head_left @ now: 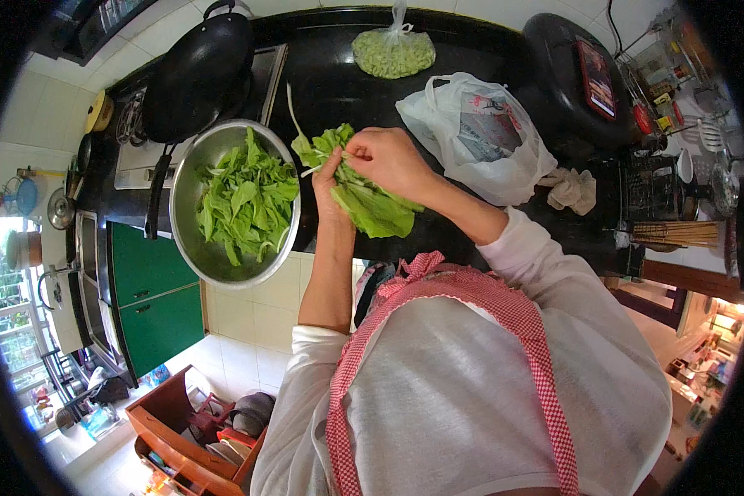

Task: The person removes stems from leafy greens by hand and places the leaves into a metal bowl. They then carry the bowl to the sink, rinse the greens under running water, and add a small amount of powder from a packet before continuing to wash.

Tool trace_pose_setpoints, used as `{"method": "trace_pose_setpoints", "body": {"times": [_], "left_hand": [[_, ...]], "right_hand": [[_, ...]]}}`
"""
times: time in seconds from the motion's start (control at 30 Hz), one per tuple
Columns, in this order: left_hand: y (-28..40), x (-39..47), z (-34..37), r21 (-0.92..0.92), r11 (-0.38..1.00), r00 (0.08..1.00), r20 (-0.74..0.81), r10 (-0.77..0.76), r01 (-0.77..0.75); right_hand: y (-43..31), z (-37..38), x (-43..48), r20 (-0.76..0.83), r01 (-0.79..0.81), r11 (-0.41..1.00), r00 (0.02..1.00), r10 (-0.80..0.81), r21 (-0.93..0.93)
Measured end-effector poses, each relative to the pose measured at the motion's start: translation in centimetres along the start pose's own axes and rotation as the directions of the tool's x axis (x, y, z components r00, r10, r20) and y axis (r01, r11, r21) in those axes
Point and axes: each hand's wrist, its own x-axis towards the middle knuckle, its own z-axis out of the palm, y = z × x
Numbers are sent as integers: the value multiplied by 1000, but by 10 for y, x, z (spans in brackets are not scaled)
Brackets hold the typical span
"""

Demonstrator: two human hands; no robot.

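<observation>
My left hand point(333, 192) holds a bunch of leafy greens point(375, 211) over the black countertop, its thumb pressed on the pale stems. Above and right of it, my right hand point(387, 158) pinches a stem of the same bunch between thumb and fingers. Part of the bunch is hidden behind both hands. A loose-looking pale stem point(293, 111) sticks up at the bunch's left side. Just left of my left hand stands a stainless steel bowl point(185, 232) with torn green leaves point(245, 198) in it.
Behind lies a tied clear bag of chopped green pieces point(394, 54). A white plastic bag point(471, 167) and a crumpled pale bag point(570, 190) lie to the right. A black wok point(201, 74) sits at the upper left. A phone point(595, 79) rests on a black appliance point(549, 68).
</observation>
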Motion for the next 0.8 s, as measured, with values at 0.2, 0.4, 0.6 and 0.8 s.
{"method": "trace_pose_setpoints", "body": {"times": [0.2,0.4,0.6,0.8], "left_hand": [[-8,-12,-1,-186,983,987,159,23,7],[-5,-3,-6,-142,990,1000,2,24,-23],[24,-7,0,-37,998,982,-182,49,-56],[69,-15,13,-67,988,958,-260,118,-140]], "right_hand": [[0,15,2,35,209,876,976,-216,-434],[0,21,9,95,131,937,990,-106,-324],[47,-12,10,-145,4,1000,989,-2,16],[152,-46,-4,-38,-211,708,967,253,-674]]}}
